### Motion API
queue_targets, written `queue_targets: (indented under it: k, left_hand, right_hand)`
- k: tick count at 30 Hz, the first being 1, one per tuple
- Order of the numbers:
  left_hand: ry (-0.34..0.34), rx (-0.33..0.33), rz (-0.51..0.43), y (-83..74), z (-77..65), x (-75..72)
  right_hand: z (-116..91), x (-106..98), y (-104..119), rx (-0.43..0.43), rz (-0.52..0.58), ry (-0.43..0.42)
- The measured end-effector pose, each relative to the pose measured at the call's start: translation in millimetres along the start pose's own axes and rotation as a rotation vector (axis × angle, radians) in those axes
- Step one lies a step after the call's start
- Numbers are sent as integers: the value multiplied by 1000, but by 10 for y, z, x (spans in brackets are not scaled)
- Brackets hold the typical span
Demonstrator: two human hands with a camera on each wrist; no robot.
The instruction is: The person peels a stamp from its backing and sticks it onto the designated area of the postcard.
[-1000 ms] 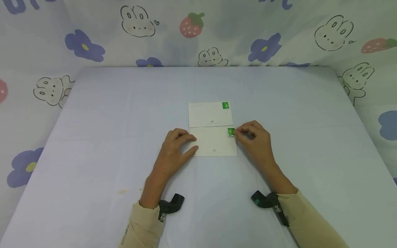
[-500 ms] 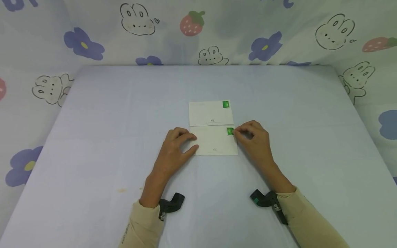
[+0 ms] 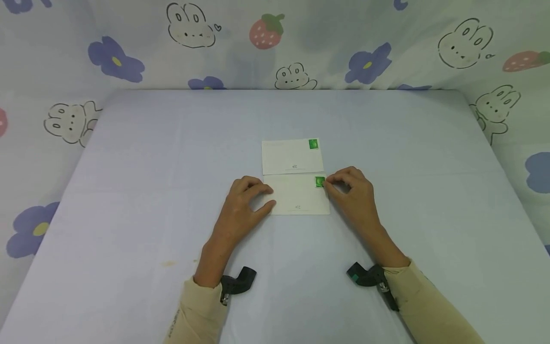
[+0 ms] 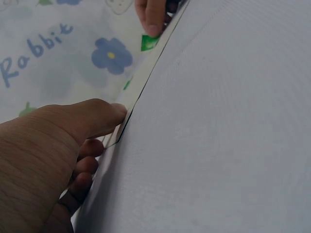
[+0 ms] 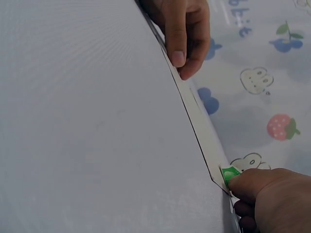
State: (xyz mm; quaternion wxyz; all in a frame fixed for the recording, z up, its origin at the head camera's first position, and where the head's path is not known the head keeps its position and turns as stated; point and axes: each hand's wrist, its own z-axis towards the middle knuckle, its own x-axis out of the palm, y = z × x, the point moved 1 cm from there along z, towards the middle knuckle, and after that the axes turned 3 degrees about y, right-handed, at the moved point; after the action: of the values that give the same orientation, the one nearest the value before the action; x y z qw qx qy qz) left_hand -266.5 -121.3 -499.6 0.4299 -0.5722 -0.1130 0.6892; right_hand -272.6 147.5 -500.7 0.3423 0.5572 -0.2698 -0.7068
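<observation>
Two white envelopes lie one above the other in the middle of the table. The nearer envelope (image 3: 296, 197) has small print along its lower part. My right hand (image 3: 354, 193) pinches a green postage stamp (image 3: 320, 181) between thumb and fingertips, over that envelope's upper right corner. In the right wrist view the held stamp (image 5: 230, 174) stands at a tilt to the paper. My left hand (image 3: 245, 205) rests at the left end of the same envelope, thumb and index finger spread apart with their tips on it. The farther envelope (image 3: 288, 157) bears a similar stamp (image 3: 313, 144) at its upper right.
A white cloth covers the table (image 3: 172, 143). Behind and beside it hangs a curtain (image 3: 240, 62) printed with rabbits, flowers and strawberries. Dark wrist cameras (image 3: 238, 281) are strapped at both cuffs and jut inward over the table.
The pinched stamp has shifted very slightly at the envelope's corner. Left hand and both envelopes keep their places; the head view has drifted a little.
</observation>
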Motion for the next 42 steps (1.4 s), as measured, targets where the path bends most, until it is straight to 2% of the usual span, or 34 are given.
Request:
queue_targets:
  k: [8, 17, 25, 36, 42]
  left_hand:
    - [14, -8, -5, -1, 2, -1]
    - [29, -36, 4, -3, -5, -11]
    - [26, -30, 2, 5, -3, -4]
    - [21, -22, -2, 18, -5, 1]
    - [21, -17, -6, 21, -5, 2]
  right_hand:
    - [-7, 6, -6, -28, -60, 15]
    - [-9, 21, -31, -72, -11, -16]
    - [-16, 3, 1, -205, 21, -104]
    - [-13, 18, 10, -333, -8, -55]
    - [-11, 28, -8, -334, -12, -23]
